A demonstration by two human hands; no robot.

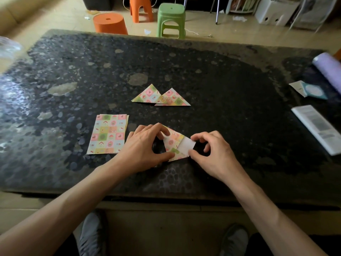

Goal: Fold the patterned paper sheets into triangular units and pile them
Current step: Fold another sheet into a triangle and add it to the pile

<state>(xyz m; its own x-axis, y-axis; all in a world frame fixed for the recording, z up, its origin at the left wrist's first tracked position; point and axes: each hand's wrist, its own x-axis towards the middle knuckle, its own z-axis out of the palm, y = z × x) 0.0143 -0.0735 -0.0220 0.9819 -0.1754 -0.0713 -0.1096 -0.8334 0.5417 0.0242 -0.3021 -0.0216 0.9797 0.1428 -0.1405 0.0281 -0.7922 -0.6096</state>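
A partly folded patterned sheet [174, 143] lies on the dark table [221, 89] near its front edge, its white underside showing at the right. My left hand [145, 148] pinches its left part between thumb and fingers. My right hand [214, 154] pinches the white flap from the right. A small stack of flat patterned sheets [108, 133] lies just left of my left hand. Two folded triangular units [147, 95] [173, 98] lie side by side farther back, overlapping slightly.
A white booklet [317, 128], a teal card with paper [311, 90] and a lilac roll [328, 69] lie along the table's right edge. Clear plastic [9, 47] sits at the far left. Orange stools [110, 23] and a green stool [170, 19] stand beyond the table.
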